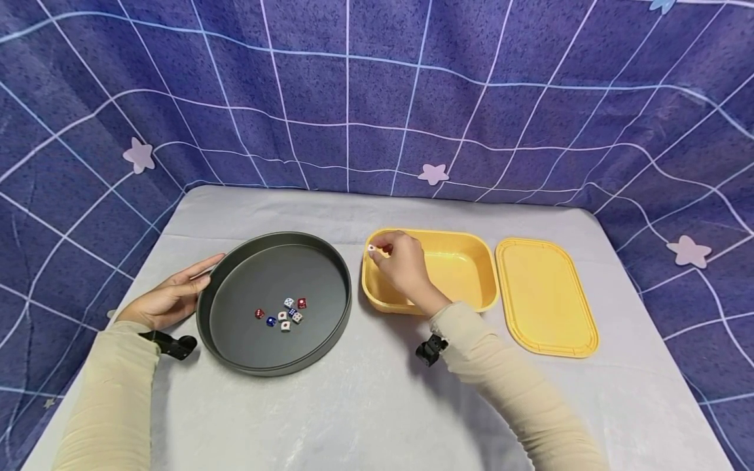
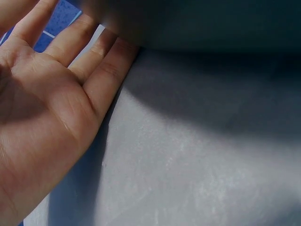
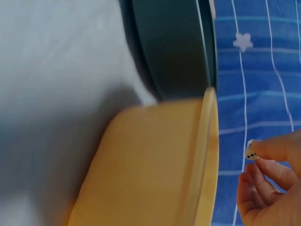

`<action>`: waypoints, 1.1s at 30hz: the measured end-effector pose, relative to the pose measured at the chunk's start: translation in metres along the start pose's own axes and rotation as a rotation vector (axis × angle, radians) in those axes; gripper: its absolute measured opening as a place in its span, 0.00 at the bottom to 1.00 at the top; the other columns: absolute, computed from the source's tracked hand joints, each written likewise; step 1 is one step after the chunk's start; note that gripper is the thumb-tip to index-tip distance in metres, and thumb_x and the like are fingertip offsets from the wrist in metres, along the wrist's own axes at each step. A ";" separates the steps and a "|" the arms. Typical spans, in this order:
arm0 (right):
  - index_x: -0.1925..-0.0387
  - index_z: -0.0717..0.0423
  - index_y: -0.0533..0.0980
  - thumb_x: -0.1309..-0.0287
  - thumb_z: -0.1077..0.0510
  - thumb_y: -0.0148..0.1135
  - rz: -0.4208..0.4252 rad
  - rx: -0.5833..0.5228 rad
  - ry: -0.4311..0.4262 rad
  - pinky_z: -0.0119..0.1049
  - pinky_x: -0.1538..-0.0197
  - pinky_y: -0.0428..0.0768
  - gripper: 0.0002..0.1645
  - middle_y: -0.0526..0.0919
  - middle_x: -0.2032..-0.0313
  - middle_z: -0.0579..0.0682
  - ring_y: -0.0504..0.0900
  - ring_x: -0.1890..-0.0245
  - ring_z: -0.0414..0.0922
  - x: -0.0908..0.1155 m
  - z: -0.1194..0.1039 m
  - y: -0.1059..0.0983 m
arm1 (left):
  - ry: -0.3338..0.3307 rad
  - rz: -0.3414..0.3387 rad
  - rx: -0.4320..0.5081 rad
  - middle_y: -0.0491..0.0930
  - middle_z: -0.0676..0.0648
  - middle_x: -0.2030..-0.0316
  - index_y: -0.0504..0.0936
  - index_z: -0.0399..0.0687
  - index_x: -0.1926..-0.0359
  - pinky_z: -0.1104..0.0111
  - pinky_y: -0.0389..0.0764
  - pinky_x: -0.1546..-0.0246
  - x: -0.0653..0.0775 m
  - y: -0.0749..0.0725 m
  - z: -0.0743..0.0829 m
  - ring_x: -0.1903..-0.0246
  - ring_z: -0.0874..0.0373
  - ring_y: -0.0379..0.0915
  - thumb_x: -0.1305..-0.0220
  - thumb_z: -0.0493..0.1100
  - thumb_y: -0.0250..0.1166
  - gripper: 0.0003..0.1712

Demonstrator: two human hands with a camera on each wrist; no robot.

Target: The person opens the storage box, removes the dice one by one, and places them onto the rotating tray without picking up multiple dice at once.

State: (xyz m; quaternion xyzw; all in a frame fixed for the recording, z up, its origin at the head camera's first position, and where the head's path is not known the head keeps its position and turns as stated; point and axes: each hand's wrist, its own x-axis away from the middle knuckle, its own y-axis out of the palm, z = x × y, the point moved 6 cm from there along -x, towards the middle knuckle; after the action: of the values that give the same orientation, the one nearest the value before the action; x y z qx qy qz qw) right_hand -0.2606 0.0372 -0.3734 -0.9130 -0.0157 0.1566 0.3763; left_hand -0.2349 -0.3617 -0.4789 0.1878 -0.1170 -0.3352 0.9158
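A round dark grey pan (image 1: 247, 261) stands on the left with several red, blue and white dice (image 1: 285, 315) in it. My left hand (image 1: 171, 297) touches the pan's left side with its fingers stretched out; the left wrist view shows the palm (image 2: 42, 108) and the fingers reaching the dark pan wall (image 2: 197, 23). Between thumb and fingertips my right hand (image 1: 403, 261) pinches a white die (image 1: 371, 248) over the left end of a yellow box (image 1: 495, 288). Dark pips show on that die (image 3: 251, 150) in the right wrist view, above the box rim (image 3: 207, 155).
A yellow lid (image 1: 548, 297) lies flat to the right of the box. The grey-white cloth (image 1: 365, 392) covers the table, and a blue gridded curtain (image 1: 377, 98) hangs behind it. A narrow gap parts the pan from the box.
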 end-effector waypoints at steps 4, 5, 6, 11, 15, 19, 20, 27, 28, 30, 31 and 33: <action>0.64 0.58 0.85 0.48 0.62 0.69 -0.030 -0.015 -0.040 0.36 0.60 0.76 0.07 0.86 0.66 0.51 0.81 0.66 0.47 0.004 -0.018 0.011 | 0.002 0.007 -0.009 0.66 0.58 0.34 0.43 0.56 0.24 0.67 0.73 0.43 0.000 0.000 -0.001 0.39 0.62 0.67 0.24 0.32 0.32 0.32; 0.64 0.58 0.85 0.48 0.62 0.69 -0.037 -0.024 -0.044 0.36 0.60 0.77 0.07 0.85 0.66 0.51 0.81 0.65 0.47 0.006 -0.023 0.014 | 0.001 0.009 -0.010 0.66 0.58 0.33 0.43 0.56 0.24 0.67 0.72 0.43 0.000 0.000 -0.001 0.39 0.62 0.67 0.24 0.32 0.32 0.32; 0.64 0.58 0.85 0.48 0.62 0.69 -0.042 -0.033 -0.051 0.35 0.60 0.77 0.07 0.85 0.65 0.51 0.81 0.65 0.47 0.007 -0.027 0.017 | 0.002 0.010 -0.011 0.66 0.58 0.33 0.43 0.56 0.24 0.67 0.72 0.43 0.000 0.000 -0.001 0.39 0.62 0.67 0.24 0.32 0.32 0.32; 0.66 0.56 0.85 0.47 0.61 0.69 -0.068 -0.027 -0.109 0.35 0.61 0.76 0.05 0.85 0.65 0.49 0.81 0.66 0.45 0.013 -0.048 0.033 | 0.000 0.008 -0.004 0.66 0.58 0.34 0.43 0.55 0.24 0.67 0.72 0.43 0.000 0.000 0.000 0.39 0.62 0.67 0.24 0.32 0.32 0.32; 0.65 0.52 0.85 0.46 0.59 0.68 -0.108 0.011 -0.143 0.34 0.61 0.76 0.05 0.85 0.65 0.47 0.80 0.66 0.42 0.020 -0.063 0.047 | -0.002 0.002 -0.001 0.66 0.58 0.34 0.43 0.56 0.24 0.67 0.73 0.44 0.000 0.000 0.000 0.39 0.62 0.68 0.23 0.32 0.33 0.32; 0.62 0.51 0.85 0.46 0.58 0.69 -0.160 0.024 -0.146 0.28 0.61 0.75 0.08 0.83 0.63 0.45 0.80 0.65 0.40 0.029 -0.073 0.063 | -0.005 0.006 0.002 0.67 0.58 0.34 0.43 0.57 0.24 0.66 0.74 0.44 0.000 0.000 0.000 0.40 0.61 0.69 0.23 0.33 0.33 0.32; 0.62 0.50 0.85 0.46 0.58 0.69 -0.167 0.028 -0.151 0.27 0.60 0.75 0.08 0.83 0.63 0.44 0.80 0.65 0.40 0.032 -0.076 0.067 | -0.005 0.006 0.004 0.67 0.58 0.34 0.43 0.57 0.24 0.66 0.74 0.45 0.000 0.000 0.000 0.40 0.61 0.69 0.23 0.33 0.33 0.32; 0.63 0.50 0.85 0.48 0.57 0.71 -0.194 0.048 -0.215 0.33 0.54 0.77 0.08 0.83 0.64 0.43 0.81 0.59 0.41 0.051 -0.091 0.096 | -0.006 -0.001 0.021 0.68 0.57 0.34 0.45 0.57 0.24 0.66 0.74 0.45 -0.001 0.001 0.000 0.41 0.60 0.70 0.24 0.32 0.31 0.32; 0.63 0.49 0.85 0.48 0.56 0.71 -0.205 0.050 -0.224 0.33 0.54 0.77 0.08 0.83 0.64 0.43 0.81 0.59 0.41 0.054 -0.092 0.100 | -0.007 -0.001 0.020 0.68 0.57 0.34 0.45 0.57 0.24 0.66 0.74 0.45 -0.001 0.001 0.000 0.41 0.60 0.70 0.24 0.32 0.31 0.32; 0.62 0.49 0.85 0.47 0.56 0.70 -0.230 0.052 -0.244 0.33 0.53 0.77 0.08 0.83 0.63 0.43 0.81 0.58 0.40 0.059 -0.094 0.109 | -0.007 0.002 0.014 0.68 0.57 0.35 0.45 0.57 0.24 0.66 0.74 0.45 0.000 0.001 0.000 0.41 0.60 0.70 0.23 0.32 0.32 0.32; 0.62 0.49 0.85 0.46 0.56 0.70 -0.244 0.058 -0.254 0.32 0.53 0.77 0.08 0.83 0.63 0.43 0.81 0.58 0.40 0.062 -0.095 0.113 | -0.007 0.002 0.013 0.68 0.57 0.35 0.45 0.57 0.24 0.66 0.74 0.45 0.000 0.001 0.000 0.41 0.60 0.70 0.23 0.33 0.32 0.31; 0.62 0.48 0.85 0.45 0.55 0.69 -0.271 0.071 -0.272 0.31 0.52 0.77 0.08 0.83 0.62 0.42 0.80 0.57 0.38 0.066 -0.097 0.120 | -0.005 0.000 0.015 0.68 0.56 0.35 0.46 0.57 0.24 0.66 0.74 0.45 0.000 0.000 0.000 0.41 0.60 0.70 0.23 0.33 0.32 0.31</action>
State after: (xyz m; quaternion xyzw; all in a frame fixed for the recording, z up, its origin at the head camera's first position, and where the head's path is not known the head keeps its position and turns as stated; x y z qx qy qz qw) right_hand -0.1802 -0.1053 -0.4101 -0.8592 -0.1837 0.2270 0.4201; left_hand -0.2350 -0.3614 -0.4784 0.1941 -0.1218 -0.3346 0.9141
